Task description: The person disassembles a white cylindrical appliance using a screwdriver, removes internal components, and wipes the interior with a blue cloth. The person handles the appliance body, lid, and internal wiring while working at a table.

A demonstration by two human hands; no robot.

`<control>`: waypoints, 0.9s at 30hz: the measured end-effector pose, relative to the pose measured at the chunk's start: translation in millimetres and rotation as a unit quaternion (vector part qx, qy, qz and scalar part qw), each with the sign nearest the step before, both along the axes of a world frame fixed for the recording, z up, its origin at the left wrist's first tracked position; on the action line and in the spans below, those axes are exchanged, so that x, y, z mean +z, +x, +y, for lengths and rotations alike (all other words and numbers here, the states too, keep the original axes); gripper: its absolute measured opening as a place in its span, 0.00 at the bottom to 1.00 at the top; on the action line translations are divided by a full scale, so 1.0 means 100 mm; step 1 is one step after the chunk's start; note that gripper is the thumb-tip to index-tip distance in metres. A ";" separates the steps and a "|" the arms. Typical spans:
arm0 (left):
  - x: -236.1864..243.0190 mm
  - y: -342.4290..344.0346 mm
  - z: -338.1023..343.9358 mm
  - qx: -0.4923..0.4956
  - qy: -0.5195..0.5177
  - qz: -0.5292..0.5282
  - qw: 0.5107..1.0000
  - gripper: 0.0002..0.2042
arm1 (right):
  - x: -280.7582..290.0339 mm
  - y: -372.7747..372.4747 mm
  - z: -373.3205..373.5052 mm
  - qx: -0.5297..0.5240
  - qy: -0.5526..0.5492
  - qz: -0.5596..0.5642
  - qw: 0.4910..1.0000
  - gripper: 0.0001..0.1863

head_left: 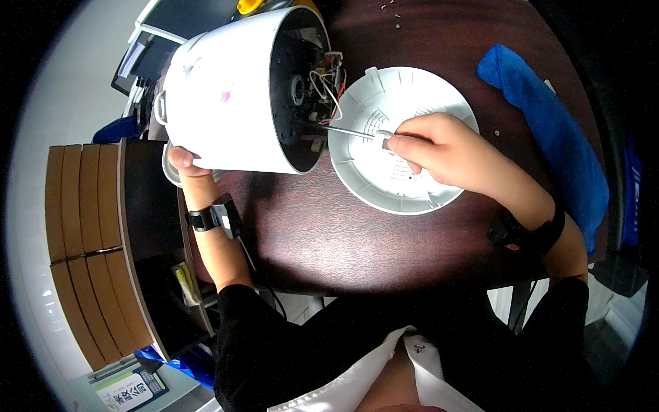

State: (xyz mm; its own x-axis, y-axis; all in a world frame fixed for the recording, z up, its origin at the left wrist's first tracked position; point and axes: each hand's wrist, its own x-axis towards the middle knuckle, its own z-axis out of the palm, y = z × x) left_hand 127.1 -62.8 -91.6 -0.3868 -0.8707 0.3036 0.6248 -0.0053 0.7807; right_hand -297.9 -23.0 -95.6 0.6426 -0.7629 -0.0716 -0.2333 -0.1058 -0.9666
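Note:
A white appliance body (226, 96) with a printed flower lies tipped on its side, its dark underside facing right with wires and small parts (322, 82) exposed. My left hand (184, 161) grips its lower left, the thumb showing and the other fingers hidden beneath it. My right hand (429, 144) is closed around a screwdriver (350, 130), whose shaft reaches into the open underside; the tip is too small to make out. Under my right hand lies a round white plastic cover (371, 182) with vent slots.
The dark wooden table (336, 240) holds a blue cloth (542, 130) on the right and several small screws (397, 26) near the back. A yellow object (250, 5) sits behind the appliance. Stacked brown cardboard boxes (82, 206) stand at the left, beside a dark shelf.

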 end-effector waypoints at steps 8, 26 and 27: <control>0.00 -0.02 0.02 -0.001 -0.011 0.006 1.000 0.43 | -0.02 -0.05 0.04 0.027 0.289 -0.085 0.953 0.17; -0.01 0.03 0.03 0.002 -0.019 0.011 1.000 0.43 | -0.15 0.00 0.00 0.059 0.276 -0.047 0.958 0.16; -0.02 0.02 0.01 -0.005 -0.016 0.013 1.000 0.43 | -0.15 0.02 0.00 0.064 0.274 -0.034 0.959 0.16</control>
State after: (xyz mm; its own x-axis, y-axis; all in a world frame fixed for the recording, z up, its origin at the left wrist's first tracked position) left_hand 129.4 -61.3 -93.2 -0.3864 -0.8569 0.3412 0.6449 0.0135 0.7641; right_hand -296.0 -22.8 -111.0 0.7456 -0.5380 -0.3933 -0.1857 0.3991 -0.8979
